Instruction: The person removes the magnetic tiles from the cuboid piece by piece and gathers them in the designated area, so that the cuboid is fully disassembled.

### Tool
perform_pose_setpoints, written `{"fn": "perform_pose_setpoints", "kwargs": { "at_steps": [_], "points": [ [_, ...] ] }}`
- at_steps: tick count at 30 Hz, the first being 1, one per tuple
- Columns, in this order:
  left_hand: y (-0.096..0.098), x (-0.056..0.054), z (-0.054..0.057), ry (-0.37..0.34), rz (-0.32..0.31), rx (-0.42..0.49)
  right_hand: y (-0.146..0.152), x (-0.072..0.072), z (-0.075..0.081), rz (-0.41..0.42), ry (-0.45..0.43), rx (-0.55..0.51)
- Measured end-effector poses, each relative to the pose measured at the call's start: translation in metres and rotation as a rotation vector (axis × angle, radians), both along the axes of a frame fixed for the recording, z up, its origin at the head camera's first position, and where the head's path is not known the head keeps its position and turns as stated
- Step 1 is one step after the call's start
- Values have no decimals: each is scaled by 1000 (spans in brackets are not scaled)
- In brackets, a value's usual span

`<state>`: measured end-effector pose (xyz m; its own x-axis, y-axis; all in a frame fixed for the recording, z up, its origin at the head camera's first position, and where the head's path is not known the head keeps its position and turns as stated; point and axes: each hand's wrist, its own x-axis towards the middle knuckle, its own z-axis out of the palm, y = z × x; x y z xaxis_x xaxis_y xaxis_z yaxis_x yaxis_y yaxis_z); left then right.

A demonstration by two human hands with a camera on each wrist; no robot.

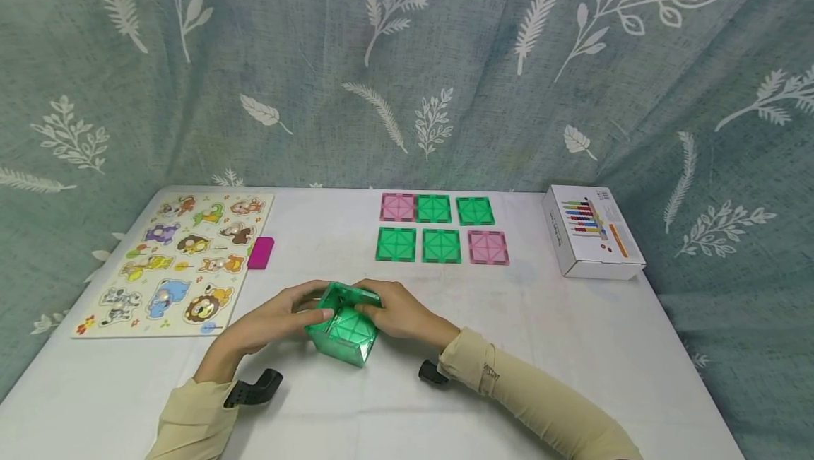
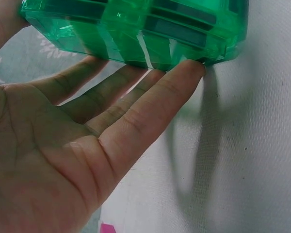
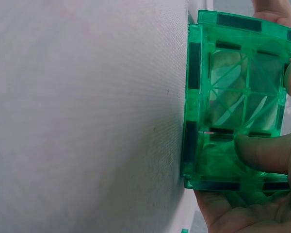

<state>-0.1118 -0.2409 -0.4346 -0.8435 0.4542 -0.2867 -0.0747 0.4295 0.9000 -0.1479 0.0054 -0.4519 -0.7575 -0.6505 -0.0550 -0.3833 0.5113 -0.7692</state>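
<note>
Two sides of a green tile box (image 1: pixel 341 349) are pinched, by left hand (image 1: pixel 280 315) and right hand (image 1: pixel 402 310); light, even pressure should keep its edges aligned.

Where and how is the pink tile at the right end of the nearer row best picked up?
Probably best by its right edge, coming from the right and slightly above. The pink tile lies flat, so a fingertip could lift that edge before thumb and fingers pinch it top and bottom. Its right edge faces bare table, while a green tile sits close on its left.
</note>
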Motion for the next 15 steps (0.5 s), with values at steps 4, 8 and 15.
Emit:
{"fn": "perform_pose_setpoints", "kwargs": {
  "at_steps": [4, 8, 15],
  "points": [
    [1, 0, 0, 4, -1, -3, 0, -1, 0, -3, -4, -5],
    [1, 0, 0, 2, -2, 1, 0, -1, 0, -4, -7, -7],
    [1, -1, 1, -3, 0, 0, 0, -1, 1, -3, -21, -8]
  ]
}}
